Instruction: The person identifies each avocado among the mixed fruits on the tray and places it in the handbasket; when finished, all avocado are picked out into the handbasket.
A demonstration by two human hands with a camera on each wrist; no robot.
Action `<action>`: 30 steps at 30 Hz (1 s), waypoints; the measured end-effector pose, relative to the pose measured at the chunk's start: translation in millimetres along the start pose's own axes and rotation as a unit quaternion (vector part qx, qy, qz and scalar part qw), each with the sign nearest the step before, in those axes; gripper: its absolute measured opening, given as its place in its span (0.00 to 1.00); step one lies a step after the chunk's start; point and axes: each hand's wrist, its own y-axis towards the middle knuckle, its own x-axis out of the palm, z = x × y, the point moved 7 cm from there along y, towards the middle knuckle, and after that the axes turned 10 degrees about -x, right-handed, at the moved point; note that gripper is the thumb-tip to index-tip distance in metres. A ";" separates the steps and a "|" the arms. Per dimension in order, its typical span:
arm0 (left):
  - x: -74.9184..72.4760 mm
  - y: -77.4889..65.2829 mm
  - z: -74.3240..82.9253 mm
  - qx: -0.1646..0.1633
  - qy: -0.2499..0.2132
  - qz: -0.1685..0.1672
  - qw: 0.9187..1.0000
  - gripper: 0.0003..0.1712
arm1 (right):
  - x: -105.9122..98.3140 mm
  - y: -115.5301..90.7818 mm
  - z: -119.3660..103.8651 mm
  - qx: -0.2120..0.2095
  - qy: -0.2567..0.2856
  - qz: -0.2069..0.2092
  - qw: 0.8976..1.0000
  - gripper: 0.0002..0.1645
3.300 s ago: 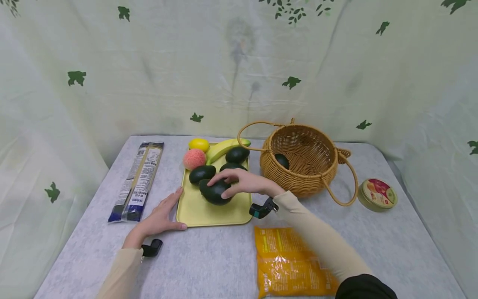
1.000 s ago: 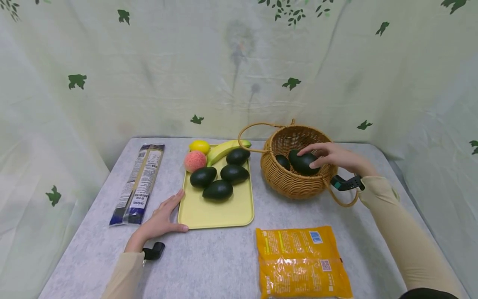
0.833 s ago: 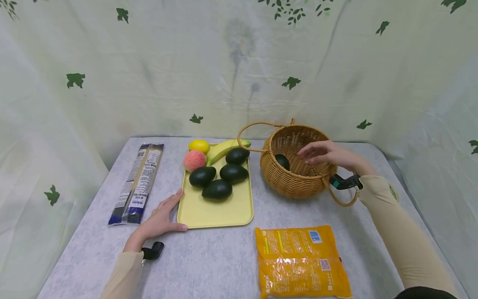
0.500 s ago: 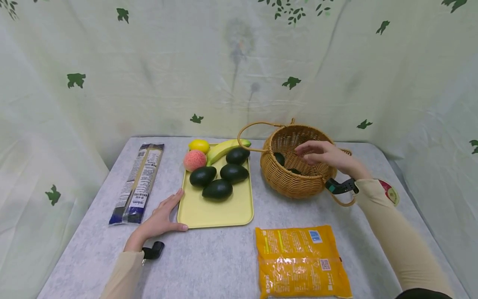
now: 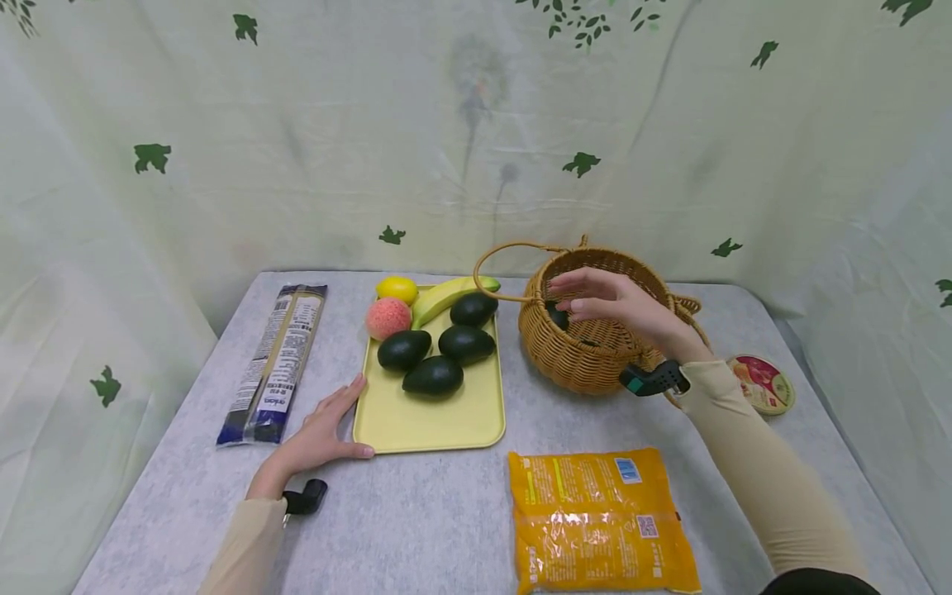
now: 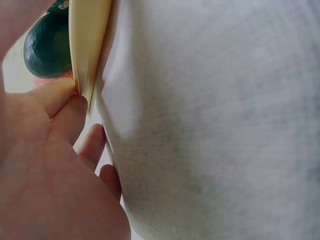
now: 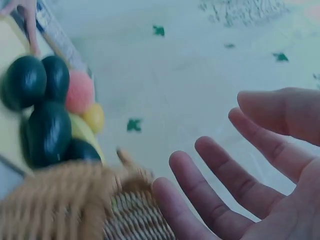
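My left hand (image 5: 318, 431) rests beside the yellow tray (image 5: 446, 426), its fingers and thumb extended along the left side and touching the rim. Several dark green avocados (image 5: 433, 378) lie on the tray, with a banana (image 5: 446, 300), a lemon (image 5: 397, 288) and a pink peach-like fruit (image 5: 387, 318) at its far end. Over the mouth of the wicker basket (image 5: 568, 368) hovers my right hand (image 5: 621, 306), fingers apart and holding nothing. Down in the basket a dark avocado (image 5: 555, 315) shows partly behind the fingers; another is mostly hidden.
Left of the tray lies a long printed packet (image 5: 273, 364). An orange bag (image 5: 602, 521) lies at the near right. A round tin (image 5: 762, 384) stands right of the basket, partly behind the right sleeve. One basket handle (image 5: 513, 245) reaches over the tray's far right corner.
My right hand carried an avocado from the tray to the basket and let it go inside. It has since lifted and moved left. The left hand stays put.
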 end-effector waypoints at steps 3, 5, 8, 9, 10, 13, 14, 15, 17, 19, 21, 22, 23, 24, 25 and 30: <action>0.1 0.4 0.3 0.001 0.000 0.001 1.000 0.65 | 15.9 10.2 -3.4 -0.016 0.018 -0.017 1.000 0.25; 0.2 0.6 0.1 0.001 -0.001 0.001 1.000 0.65 | 27.2 17.9 -4.1 -0.024 0.032 -0.029 0.999 0.25; 0.1 0.9 -0.3 0.002 0.000 0.002 1.000 0.65 | 44.8 29.7 -2.7 -0.035 0.054 -0.047 0.997 0.25; 0.0 0.9 -0.5 0.002 0.001 0.002 1.000 0.65 | 50.8 33.7 -1.7 -0.038 0.062 -0.053 0.996 0.25; 0.0 1.0 -0.6 0.002 0.001 0.002 1.000 0.65 | 57.0 37.3 -0.6 -0.042 0.069 -0.060 0.995 0.25; 0.0 1.3 -1.1 0.001 0.003 0.003 1.000 0.65 | 75.4 47.3 4.0 -0.054 0.084 -0.084 0.991 0.24; 0.0 1.3 -1.3 0.001 0.004 0.002 1.000 0.65 | 81.4 50.5 6.1 -0.058 0.088 -0.092 0.990 0.24; 0.0 1.3 -1.3 0.000 0.004 0.002 1.000 0.65 | 87.4 53.9 8.9 -0.061 0.092 -0.101 0.989 0.24; 0.1 1.3 -1.5 -0.001 0.004 0.002 1.000 0.65 | 98.5 60.3 15.1 -0.067 0.088 -0.119 0.987 0.25; 0.1 1.2 -1.4 -0.001 0.003 0.003 1.000 0.65 | 108.3 66.3 22.3 -0.070 0.073 -0.135 0.986 0.26; 0.3 1.1 -1.4 -0.001 0.002 0.003 1.000 0.65 | 116.6 71.6 29.3 -0.070 0.052 -0.147 0.985 0.26; 0.5 1.1 -1.4 -0.001 0.001 0.003 1.000 0.65 | 120.5 73.9 32.6 -0.070 0.039 -0.153 0.985 0.27; 0.6 1.0 -1.6 -0.001 0.001 0.003 1.000 0.65 | 124.1 75.8 35.7 -0.067 0.029 -0.158 0.985 0.27; 0.7 0.8 -1.8 -0.001 0.001 0.003 1.000 0.65 | 127.5 77.9 38.9 -0.067 0.022 -0.162 0.984 0.27; 0.8 0.7 -2.1 -0.002 0.001 0.003 1.000 0.65 | 130.8 79.7 41.3 -0.065 0.018 -0.166 0.984 0.27; 0.5 0.1 -3.2 -0.002 0.002 0.005 1.000 0.65 | 146.4 87.8 51.7 -0.058 -0.007 -0.187 0.981 0.27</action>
